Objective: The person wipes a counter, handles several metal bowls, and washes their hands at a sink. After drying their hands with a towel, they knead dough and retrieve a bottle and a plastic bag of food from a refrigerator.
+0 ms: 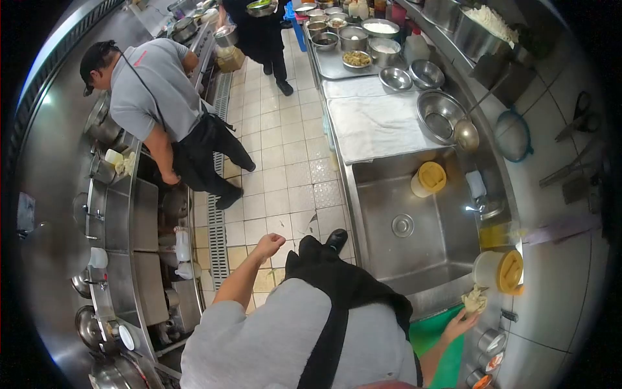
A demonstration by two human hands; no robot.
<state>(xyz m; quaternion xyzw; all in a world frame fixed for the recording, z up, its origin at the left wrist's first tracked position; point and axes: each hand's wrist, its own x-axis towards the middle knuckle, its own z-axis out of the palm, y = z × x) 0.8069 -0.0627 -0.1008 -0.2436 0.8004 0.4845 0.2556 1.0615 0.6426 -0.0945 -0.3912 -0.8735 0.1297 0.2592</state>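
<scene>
My left hand (268,247) hangs over the tiled floor, left of my dark apron, its fingers curled together; whether anything is in them is too small to tell. On the right, my right hand (461,323) holds a crumpled pale yellow cloth (475,300) above the edge of a green board (440,337). Just beyond the cloth stands a white tub with a yellow lid (510,271), at the corner of the steel sink (414,223). A second yellow-lidded container (429,177) sits inside the sink.
Metal bowls (440,117) and white towels (376,126) lie on the counter beyond the sink. A person in a grey shirt (155,84) bends over the left counter. Another person in black (259,39) stands farther up the aisle. A floor drain (217,240) runs along the left.
</scene>
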